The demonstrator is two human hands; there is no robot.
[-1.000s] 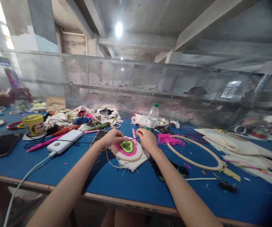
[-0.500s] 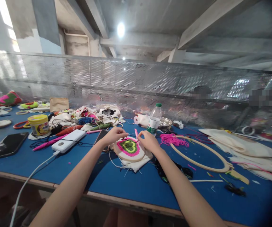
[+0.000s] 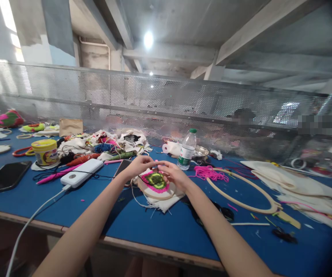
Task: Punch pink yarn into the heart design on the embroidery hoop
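Left hand (image 3: 138, 166) and right hand (image 3: 173, 175) pinch together above embroidery hoop (image 3: 155, 184).

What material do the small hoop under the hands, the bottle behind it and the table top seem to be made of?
Small hoop: pale wood or bamboo, matt, holding white cloth with a fuzzy pink and green yarn patch. Bottle: clear glossy plastic, green cap. Table top: smooth blue sheet, perhaps laminate, with a brown edge.

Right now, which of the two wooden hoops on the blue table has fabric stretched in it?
The small hoop under both hands, left hand and right hand: it holds white cloth with pink and green stitching. The large hoop to its right lies bare.
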